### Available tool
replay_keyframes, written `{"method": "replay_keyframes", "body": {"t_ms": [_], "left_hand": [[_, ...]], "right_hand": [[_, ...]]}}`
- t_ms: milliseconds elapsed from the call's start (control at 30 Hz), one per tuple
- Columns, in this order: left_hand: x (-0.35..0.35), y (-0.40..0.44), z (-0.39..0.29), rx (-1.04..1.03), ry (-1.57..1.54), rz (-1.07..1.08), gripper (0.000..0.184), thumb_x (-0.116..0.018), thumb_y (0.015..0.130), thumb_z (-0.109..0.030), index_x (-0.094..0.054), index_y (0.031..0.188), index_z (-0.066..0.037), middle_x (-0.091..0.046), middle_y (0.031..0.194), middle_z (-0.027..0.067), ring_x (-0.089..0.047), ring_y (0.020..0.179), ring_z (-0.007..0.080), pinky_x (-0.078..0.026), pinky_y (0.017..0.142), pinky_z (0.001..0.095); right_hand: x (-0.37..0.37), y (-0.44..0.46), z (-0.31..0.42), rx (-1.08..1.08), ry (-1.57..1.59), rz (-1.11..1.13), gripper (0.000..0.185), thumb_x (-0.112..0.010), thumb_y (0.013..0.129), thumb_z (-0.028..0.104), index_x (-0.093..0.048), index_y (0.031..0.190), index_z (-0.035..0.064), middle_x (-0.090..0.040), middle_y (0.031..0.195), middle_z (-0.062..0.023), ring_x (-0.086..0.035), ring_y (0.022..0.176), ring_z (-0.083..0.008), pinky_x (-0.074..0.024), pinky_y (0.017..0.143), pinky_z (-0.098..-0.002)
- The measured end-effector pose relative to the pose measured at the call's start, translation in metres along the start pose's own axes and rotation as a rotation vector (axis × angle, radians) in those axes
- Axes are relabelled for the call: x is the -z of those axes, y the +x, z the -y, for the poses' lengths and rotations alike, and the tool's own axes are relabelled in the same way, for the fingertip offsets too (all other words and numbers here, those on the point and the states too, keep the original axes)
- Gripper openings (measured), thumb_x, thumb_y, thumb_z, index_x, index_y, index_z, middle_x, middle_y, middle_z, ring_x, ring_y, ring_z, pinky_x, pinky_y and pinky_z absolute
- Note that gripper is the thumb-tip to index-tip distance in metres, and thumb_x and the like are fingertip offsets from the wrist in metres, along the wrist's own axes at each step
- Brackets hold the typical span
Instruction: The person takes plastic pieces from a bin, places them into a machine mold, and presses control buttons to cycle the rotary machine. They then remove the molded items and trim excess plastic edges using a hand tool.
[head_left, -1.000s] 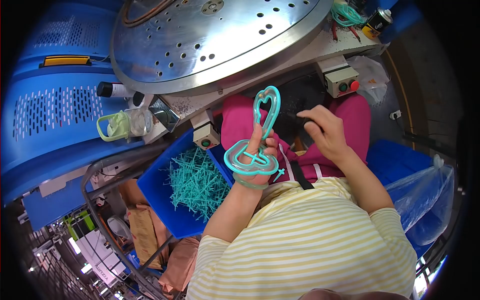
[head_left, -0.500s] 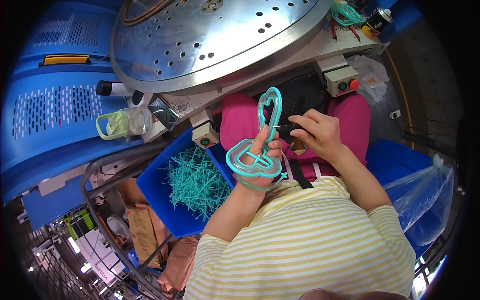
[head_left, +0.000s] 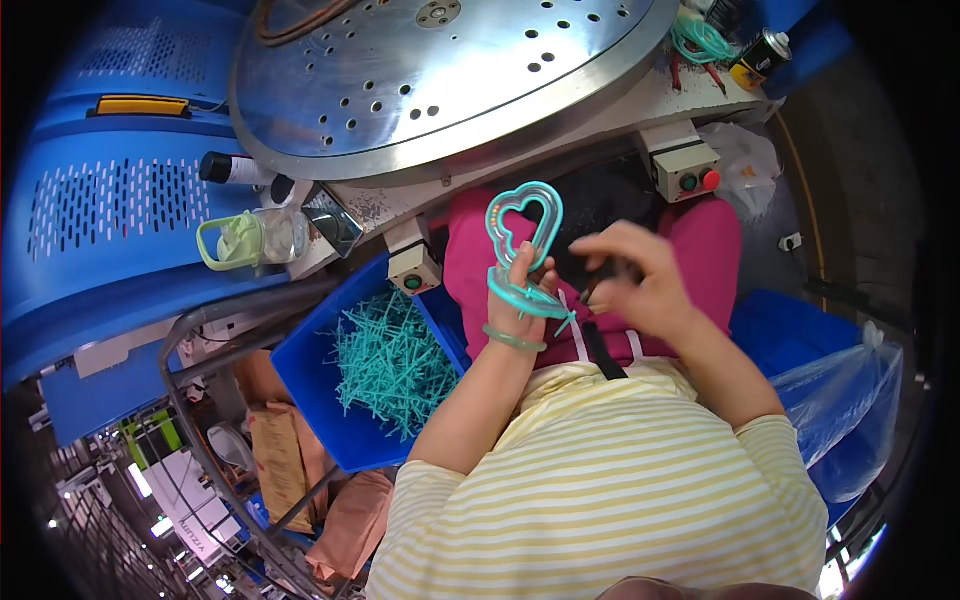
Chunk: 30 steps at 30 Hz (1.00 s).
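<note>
My left hand [head_left: 525,285] grips a teal-edged, heart-shaped clear piece [head_left: 496,222], which stands up above the fingers. A second teal-edged piece [head_left: 525,297] with thin teal sprues hangs across the palm, joined or touching below the first; which one I cannot tell. A pale green bangle [head_left: 514,339] circles the wrist. To the right, my right hand [head_left: 640,285] is blurred, fingers bent around a small dark tool [head_left: 590,290] that is mostly hidden. It is apart from the heart-shaped piece.
A blue bin [head_left: 330,425] of teal sprues [head_left: 392,365] stands at the left. Ahead is a round metal table [head_left: 400,150] with holes. Button boxes [head_left: 686,172] hang from its edge. A green-handled bottle [head_left: 245,242] stands left; a clear plastic bag [head_left: 840,400] is at right.
The upright heart-shaped piece has turned its open face to the camera, and the lower piece is now seen more edge-on. My right hand has moved slightly down and blurred. The view has shifted slightly.
</note>
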<state>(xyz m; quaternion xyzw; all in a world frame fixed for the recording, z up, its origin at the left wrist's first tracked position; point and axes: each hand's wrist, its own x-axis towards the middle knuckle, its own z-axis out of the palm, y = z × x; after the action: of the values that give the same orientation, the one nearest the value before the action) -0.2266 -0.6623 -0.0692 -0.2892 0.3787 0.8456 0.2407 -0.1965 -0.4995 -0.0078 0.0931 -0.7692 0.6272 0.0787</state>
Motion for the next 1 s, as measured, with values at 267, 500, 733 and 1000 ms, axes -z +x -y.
{"method": "replay_keyframes", "body": {"t_ms": [267, 500, 733, 1000], "left_hand": [[0.005, -0.002, -0.008, -0.146, 0.117, 0.251, 0.029, -0.055, 0.087, -0.006, -0.048, 0.115, -0.003, -0.06, 0.1, 0.0089, -0.061, 0.088, 0.0174, -0.051, 0.075, 0.029], [0.016, -0.007, -0.038, -0.241, 0.073, 0.425, 0.022, -0.049, 0.093, -0.017, -0.052, 0.112, -0.005, -0.058, 0.113, 0.0102, -0.056, 0.106, 0.0209, -0.046, 0.09, 0.0371], [0.045, -0.012, -0.071, -0.071, -0.289, 0.803, 0.015, -0.048, 0.087, -0.003, -0.05, 0.101, -0.008, -0.051, 0.083, 0.0039, -0.052, 0.058, 0.0084, -0.042, 0.051, 0.0236], [-0.024, -0.039, -0.034, -0.171, 0.389, 0.704, 0.033, -0.065, 0.084, -0.031, -0.061, 0.1, -0.002, -0.058, 0.093, 0.0035, -0.055, 0.082, 0.0118, -0.044, 0.067, 0.0226]], "right_hand": [[-0.005, 0.0, -0.023, -0.415, 0.168, 0.031, 0.019, -0.069, 0.079, 0.017, -0.064, 0.089, 0.0019, -0.059, 0.07, -0.0006, -0.054, 0.063, -0.0089, -0.0415, 0.055, -0.024], [0.023, 0.003, -0.015, -0.707, 0.573, -0.127, 0.022, -0.068, 0.082, 0.021, -0.065, 0.092, 0.0015, -0.059, 0.071, 0.0033, -0.044, 0.055, 0.0016, -0.0298, 0.046, -0.0145], [0.034, -0.002, -0.018, -0.689, 0.718, -0.101, 0.026, -0.067, 0.083, 0.025, -0.065, 0.094, 0.0012, -0.056, 0.065, 0.0036, -0.034, 0.043, 0.001, -0.0204, 0.038, -0.0171], [0.009, -0.002, -0.014, -0.683, 0.699, -0.018, 0.026, -0.062, 0.086, 0.031, -0.064, 0.083, 0.0051, -0.052, 0.058, 0.0046, -0.037, 0.042, -0.0006, -0.024, 0.038, -0.0168]]}}
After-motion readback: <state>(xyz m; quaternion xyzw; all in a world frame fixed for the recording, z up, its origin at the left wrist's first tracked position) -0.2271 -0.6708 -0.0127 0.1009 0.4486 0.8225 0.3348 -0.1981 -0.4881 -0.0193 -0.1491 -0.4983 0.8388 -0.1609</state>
